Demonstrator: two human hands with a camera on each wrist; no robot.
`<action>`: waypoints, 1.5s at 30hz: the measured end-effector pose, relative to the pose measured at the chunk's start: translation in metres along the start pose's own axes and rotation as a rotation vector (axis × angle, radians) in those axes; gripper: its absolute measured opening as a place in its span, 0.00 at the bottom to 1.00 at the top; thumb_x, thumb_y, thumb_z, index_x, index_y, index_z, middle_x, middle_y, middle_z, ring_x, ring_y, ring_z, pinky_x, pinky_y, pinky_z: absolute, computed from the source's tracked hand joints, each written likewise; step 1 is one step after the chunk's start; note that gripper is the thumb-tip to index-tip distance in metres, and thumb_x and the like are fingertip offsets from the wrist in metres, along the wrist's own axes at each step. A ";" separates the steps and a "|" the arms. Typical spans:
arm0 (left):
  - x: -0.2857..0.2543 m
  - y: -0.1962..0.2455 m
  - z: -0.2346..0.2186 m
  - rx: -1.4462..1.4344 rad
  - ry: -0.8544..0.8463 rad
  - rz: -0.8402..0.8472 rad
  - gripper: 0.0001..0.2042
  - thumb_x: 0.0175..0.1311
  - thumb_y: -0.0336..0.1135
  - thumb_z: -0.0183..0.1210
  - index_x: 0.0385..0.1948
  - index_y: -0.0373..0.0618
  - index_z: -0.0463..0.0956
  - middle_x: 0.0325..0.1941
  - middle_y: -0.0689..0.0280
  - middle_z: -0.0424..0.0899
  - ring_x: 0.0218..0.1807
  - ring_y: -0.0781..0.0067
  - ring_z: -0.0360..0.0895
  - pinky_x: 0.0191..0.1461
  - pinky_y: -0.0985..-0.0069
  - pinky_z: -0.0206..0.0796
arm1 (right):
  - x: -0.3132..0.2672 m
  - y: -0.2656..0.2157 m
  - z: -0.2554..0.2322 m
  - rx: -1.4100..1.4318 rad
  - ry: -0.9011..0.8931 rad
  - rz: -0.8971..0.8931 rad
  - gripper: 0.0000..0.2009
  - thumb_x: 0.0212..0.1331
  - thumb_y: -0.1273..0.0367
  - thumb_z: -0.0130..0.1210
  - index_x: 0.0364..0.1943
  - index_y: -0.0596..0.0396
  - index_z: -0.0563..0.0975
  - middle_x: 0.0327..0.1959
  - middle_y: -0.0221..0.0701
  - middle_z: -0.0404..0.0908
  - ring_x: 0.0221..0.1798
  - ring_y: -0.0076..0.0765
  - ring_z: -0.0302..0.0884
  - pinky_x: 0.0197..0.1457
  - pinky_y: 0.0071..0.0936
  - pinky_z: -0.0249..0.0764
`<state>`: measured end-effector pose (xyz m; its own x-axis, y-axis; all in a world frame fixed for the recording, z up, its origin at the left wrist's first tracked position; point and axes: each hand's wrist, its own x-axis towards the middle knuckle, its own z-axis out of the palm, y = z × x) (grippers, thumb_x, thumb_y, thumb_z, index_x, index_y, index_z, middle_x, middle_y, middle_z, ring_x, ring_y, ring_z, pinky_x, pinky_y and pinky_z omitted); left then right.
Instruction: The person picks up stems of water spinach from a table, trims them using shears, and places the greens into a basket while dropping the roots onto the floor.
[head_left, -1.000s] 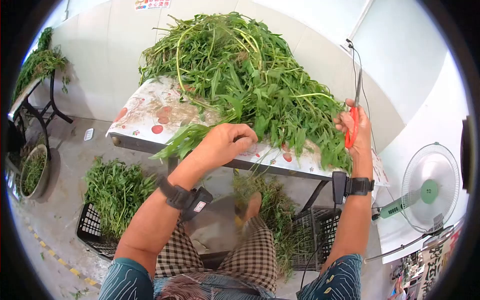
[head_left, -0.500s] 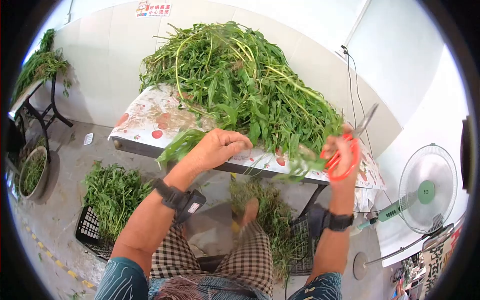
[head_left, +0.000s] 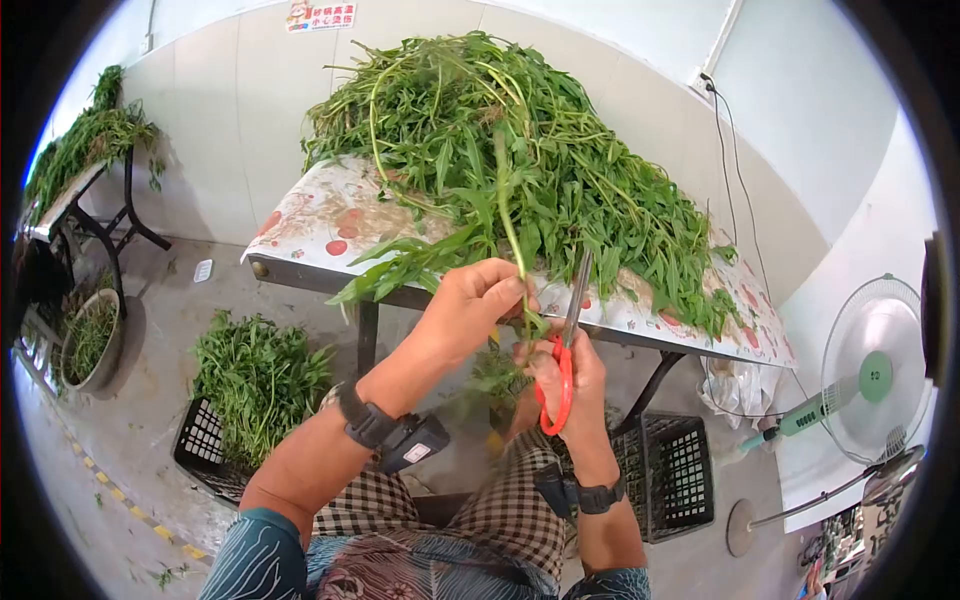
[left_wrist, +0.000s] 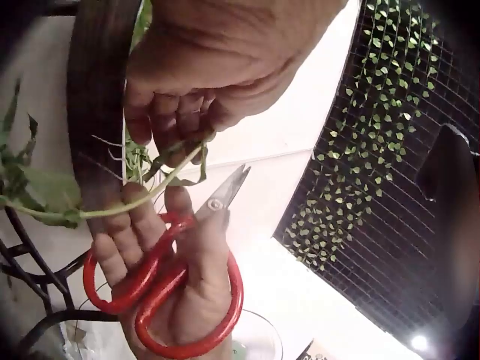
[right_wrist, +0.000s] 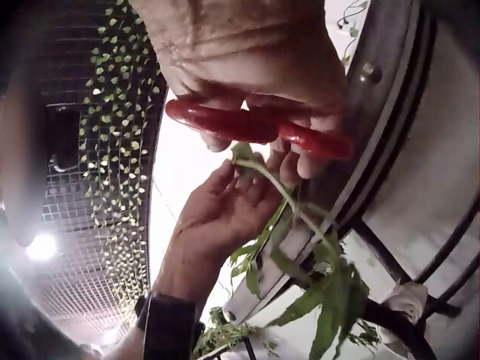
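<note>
My left hand is in front of the table's edge, its thumb and fingers pinching a leafy green stem. A bunch of long-leaved greens juts out to the left from under that hand. Close by on the right, my right hand holds red-handled scissors with the blades pointing up and away. In the left wrist view the stem crosses the right hand's fingers, beside the scissors' blades. Leaves hang from the stem in the right wrist view.
A large heap of greens covers much of the table. On the floor stand a black crate with greens at left and another black crate at right. A fan stands far right, a round tub far left.
My right hand has come from the heap's right side down and left, with the scissors, to my left hand. It trailed greens on the way. The left hand has stayed near the table's edge.
</note>
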<state>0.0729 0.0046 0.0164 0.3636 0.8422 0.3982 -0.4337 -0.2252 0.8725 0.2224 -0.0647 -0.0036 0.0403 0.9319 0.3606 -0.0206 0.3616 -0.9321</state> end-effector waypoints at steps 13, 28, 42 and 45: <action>-0.047 -0.019 -0.010 0.484 -0.156 -0.144 0.09 0.65 0.34 0.51 0.34 0.37 0.75 0.24 0.71 0.75 0.28 0.85 0.69 0.31 0.82 0.65 | -0.056 0.019 -0.036 0.130 -0.322 0.452 0.33 0.61 0.55 0.51 0.64 0.58 0.55 0.48 0.36 0.70 0.46 0.29 0.67 0.50 0.25 0.68; -0.059 -0.033 0.001 0.632 -0.260 -0.114 0.06 0.60 0.30 0.54 0.34 0.37 0.75 0.22 0.69 0.75 0.26 0.82 0.68 0.32 0.80 0.64 | -0.075 0.032 -0.040 -0.229 -0.147 0.308 0.25 0.58 0.52 0.55 0.49 0.60 0.73 0.31 0.27 0.73 0.33 0.20 0.68 0.38 0.18 0.68; -0.062 -0.026 -0.018 0.142 0.020 -0.213 0.06 0.62 0.36 0.55 0.33 0.43 0.73 0.21 0.78 0.67 0.20 0.91 0.57 0.21 0.88 0.50 | 0.005 -0.033 -0.100 -0.824 0.433 -0.161 0.14 0.48 0.73 0.59 0.42 0.58 0.74 0.20 0.23 0.70 0.23 0.14 0.64 0.26 0.15 0.63; -0.055 -0.019 -0.019 0.015 0.068 -0.226 0.07 0.61 0.36 0.57 0.32 0.43 0.74 0.20 0.78 0.66 0.19 0.91 0.56 0.19 0.88 0.49 | 0.058 -0.053 -0.101 -0.752 0.372 -0.081 0.16 0.49 0.68 0.61 0.42 0.57 0.74 0.22 0.28 0.75 0.24 0.21 0.69 0.28 0.19 0.66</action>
<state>0.0460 -0.0278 -0.0274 0.3930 0.9032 0.1727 -0.3353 -0.0341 0.9415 0.3263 -0.0328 0.0638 0.3428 0.7855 0.5153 0.6621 0.1871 -0.7257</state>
